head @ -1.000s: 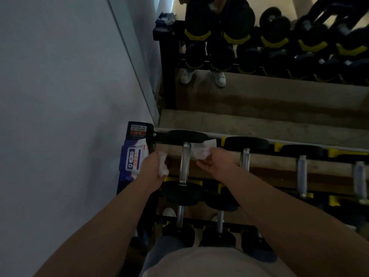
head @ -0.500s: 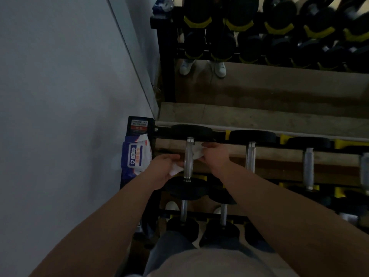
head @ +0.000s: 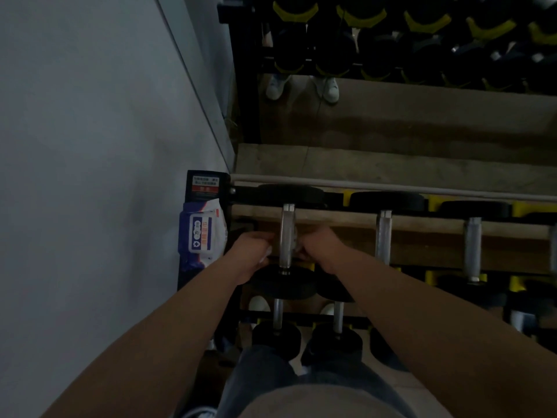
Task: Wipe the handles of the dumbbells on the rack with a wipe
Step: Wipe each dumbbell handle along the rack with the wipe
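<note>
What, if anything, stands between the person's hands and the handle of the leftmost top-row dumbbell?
Nothing visible blocks it. The left hand and right hand flank the handle closely, each pinching the wipe, the only thing between fingers and metal. The wipe pack sits off to the left.

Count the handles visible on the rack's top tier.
4 handles: leftmost between the hands; two to its right; one cut off at the right edge. More may lie beyond.

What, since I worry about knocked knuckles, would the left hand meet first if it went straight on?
Probably the leftmost dumbbell's metal handle: the left hand, holding the wipe, points towards it from close beside; depth is unclear.
</note>
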